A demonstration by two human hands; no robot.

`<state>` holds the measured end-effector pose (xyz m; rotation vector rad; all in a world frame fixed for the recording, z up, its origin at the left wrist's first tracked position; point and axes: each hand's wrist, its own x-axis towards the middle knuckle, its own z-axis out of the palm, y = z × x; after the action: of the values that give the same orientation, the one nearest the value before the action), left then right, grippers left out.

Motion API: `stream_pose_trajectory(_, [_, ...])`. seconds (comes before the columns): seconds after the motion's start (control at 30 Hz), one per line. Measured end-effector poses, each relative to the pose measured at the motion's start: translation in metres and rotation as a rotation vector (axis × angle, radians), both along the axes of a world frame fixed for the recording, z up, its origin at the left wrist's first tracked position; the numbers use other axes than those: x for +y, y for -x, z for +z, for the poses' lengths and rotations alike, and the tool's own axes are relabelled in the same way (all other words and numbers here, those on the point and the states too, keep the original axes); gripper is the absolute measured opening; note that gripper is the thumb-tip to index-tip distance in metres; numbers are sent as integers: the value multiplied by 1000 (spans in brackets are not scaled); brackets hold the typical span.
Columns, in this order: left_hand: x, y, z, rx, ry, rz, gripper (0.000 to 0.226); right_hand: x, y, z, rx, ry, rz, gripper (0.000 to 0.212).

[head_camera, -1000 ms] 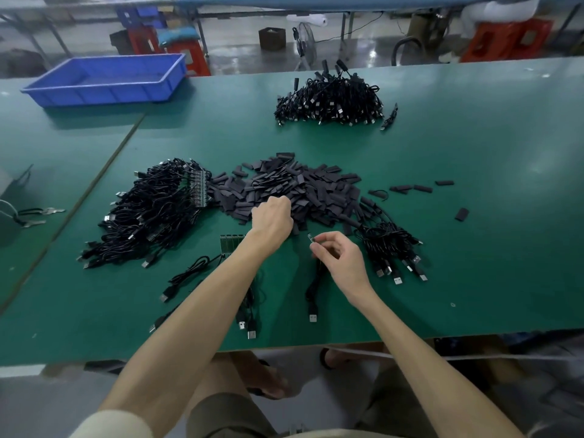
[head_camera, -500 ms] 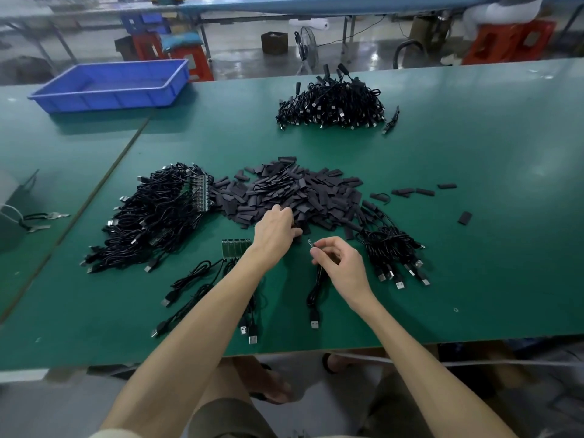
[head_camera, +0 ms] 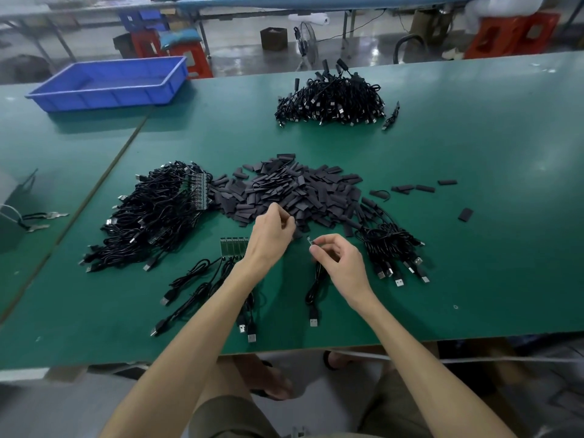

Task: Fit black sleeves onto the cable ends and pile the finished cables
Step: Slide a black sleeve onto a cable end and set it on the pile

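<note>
- cable [head_camera: 316, 279]: mid tabletop [head_camera: 474, 248], near front edge; right hand [head_camera: 339, 263] fingers pinch its bare end, tip raised.
- left hand [head_camera: 271, 232] fingers curled into sleeve pile [head_camera: 300, 191] near edge; can't tell if one's pinched.
- take one sleeve, squeeze its mouth open, slide on straight.

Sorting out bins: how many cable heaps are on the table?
3: far heap, left heap beside the sleeve pile, small right heap. A few loose cables lie in front, uncounted.
</note>
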<state>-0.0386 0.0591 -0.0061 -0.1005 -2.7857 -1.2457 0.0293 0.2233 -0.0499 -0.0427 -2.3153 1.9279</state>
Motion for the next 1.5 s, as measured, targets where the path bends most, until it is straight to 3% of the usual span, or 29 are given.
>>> stream_pose_trajectory(0.23, [7,-25,-7,-255,-517,-87,17,1,-1,0,20,-4,1,7])
stream_pose_trajectory(0.37, [-6,-31,-14,-268,-720,-180,18,1,-1,1,20,-14,8,6])
stream_pose_trajectory(0.7, [-15,-32,-23,-273,-851,-281,28,0,-2,3,16,-19,47,8])
stream_pose_trajectory(0.93, [-15,-29,-30,-278,-1076,-106,28,2,-2,2,2,24,30,11])
stream_pose_trajectory(1.5, [-15,-31,-32,-360,-1088,-143,25,2,-3,0,22,29,73,5])
